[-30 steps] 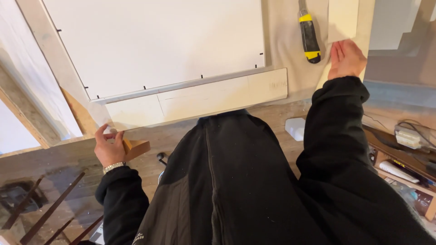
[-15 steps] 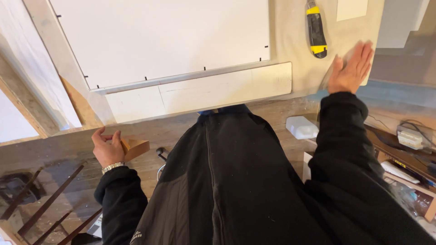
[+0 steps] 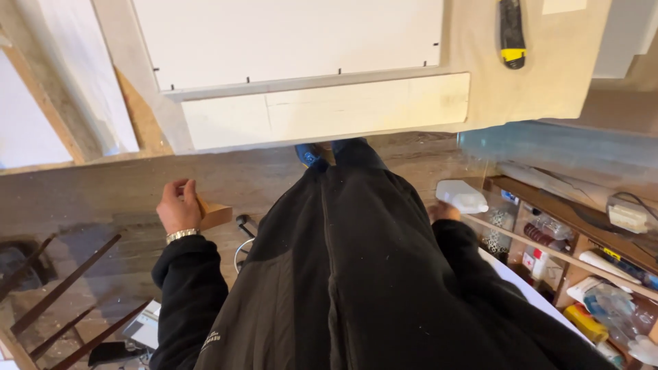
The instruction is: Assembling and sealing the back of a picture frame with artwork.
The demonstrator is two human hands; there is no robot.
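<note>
at my left side, low beside my black jacket, my left hand is clenched around a small wooden block. the fingers curl over the block's near end and the thumb presses against it; the far end sticks out to the right of my palm, clear of the jacket. a metal bracelet sits on that wrist, just above the black sleeve.

my right hand is down at my right hip, mostly hidden behind the jacket. only a small part of it shows, just under a white plastic bottle. whether it touches the bottle, and whether the fingers are released or clenched, i cannot tell.

ahead of me a large white panel lies flat, edged by a grey strip with small dark pins along it. a pale wooden board lies just beside the near edge of that strip, running left to right. both rest on a tan work surface. a black and yellow utility knife lies on that surface, well apart from both hands, to the right of the panel.

below the board's near edge the blue toes of my shoes show on the worn wooden floor.

at right, open wooden shelves hold bottles, packets and a white adapter with a cable. at lower left, dark metal rods lie slanted across the floor.
</note>
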